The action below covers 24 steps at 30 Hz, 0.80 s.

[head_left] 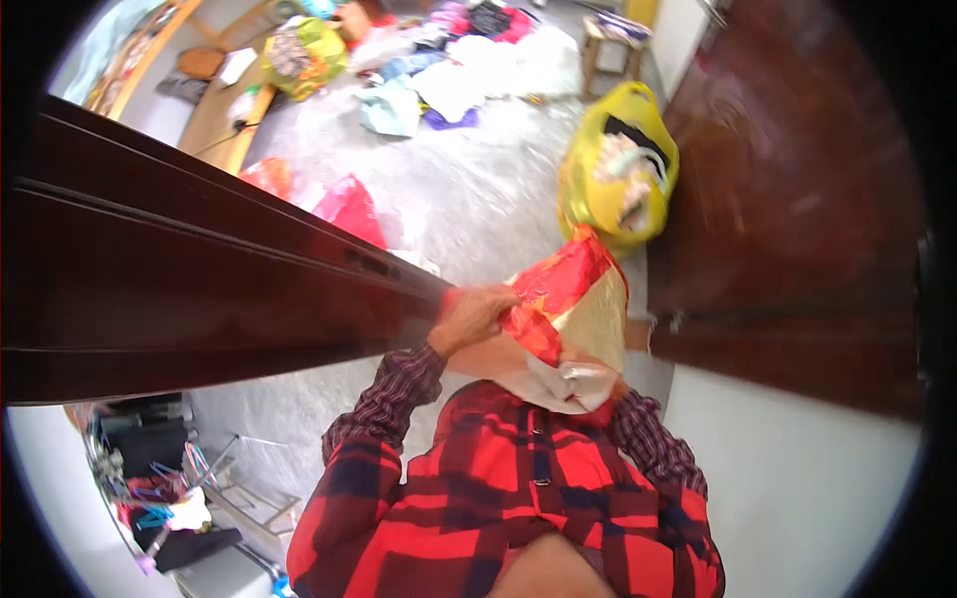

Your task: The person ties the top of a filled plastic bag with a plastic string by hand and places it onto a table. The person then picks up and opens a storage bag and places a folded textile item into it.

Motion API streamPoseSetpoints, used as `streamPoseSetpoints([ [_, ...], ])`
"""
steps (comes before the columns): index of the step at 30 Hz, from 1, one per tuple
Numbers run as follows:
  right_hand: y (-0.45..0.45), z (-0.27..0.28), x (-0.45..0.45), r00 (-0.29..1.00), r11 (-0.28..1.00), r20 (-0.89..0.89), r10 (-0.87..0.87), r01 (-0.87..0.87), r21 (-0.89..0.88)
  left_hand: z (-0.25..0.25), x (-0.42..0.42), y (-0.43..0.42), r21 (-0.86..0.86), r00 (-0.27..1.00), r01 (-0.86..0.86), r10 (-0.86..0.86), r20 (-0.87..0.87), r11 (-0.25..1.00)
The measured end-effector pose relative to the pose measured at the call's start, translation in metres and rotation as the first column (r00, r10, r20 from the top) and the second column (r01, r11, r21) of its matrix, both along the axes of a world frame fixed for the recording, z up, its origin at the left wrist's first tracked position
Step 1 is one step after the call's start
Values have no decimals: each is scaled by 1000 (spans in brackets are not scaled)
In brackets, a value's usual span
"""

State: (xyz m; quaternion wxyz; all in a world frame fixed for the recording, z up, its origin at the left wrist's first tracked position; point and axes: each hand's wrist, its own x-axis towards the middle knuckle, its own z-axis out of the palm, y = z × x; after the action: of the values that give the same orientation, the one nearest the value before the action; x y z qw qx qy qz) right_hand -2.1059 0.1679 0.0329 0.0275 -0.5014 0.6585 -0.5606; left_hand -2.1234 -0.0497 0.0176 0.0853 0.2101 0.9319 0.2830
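Observation:
My left hand point(474, 317) is closed on the edge of a red and cream bag point(590, 317), just in front of my body. Its red part looks like shiny plastic, and a whitish fold point(576, 387) hangs at the near side. Only a sliver of my right hand point(620, 389) shows at the bag's lower right edge; its fingers are hidden behind the bag. Just beyond, a yellow plastic bag point(573, 189) stuffed with cloth items stands on the floor.
A dark wooden door frame point(199, 289) is at left and a dark door point(797, 199) at right. Past the doorway lie heaped clothes point(459, 85), a red plastic bag point(351, 211) and a small stool point(610, 45). A metal rack point(254, 498) stands at lower left.

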Motion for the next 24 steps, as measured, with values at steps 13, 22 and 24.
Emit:
streamPoseSetpoints([
  [13,-25,-11,-357,923,838,-268,-275,367,404,-23,-184,14,590,610,-783,62,790,197],
  [22,-62,-26,-330,968,784,-245,61,105,612,-15,-254,-62,635,466,-698,465,753,-330],
  [24,-42,-84,-337,986,605,-162,50,99,790,6,-252,-72,562,630,-429,211,747,-707],
])
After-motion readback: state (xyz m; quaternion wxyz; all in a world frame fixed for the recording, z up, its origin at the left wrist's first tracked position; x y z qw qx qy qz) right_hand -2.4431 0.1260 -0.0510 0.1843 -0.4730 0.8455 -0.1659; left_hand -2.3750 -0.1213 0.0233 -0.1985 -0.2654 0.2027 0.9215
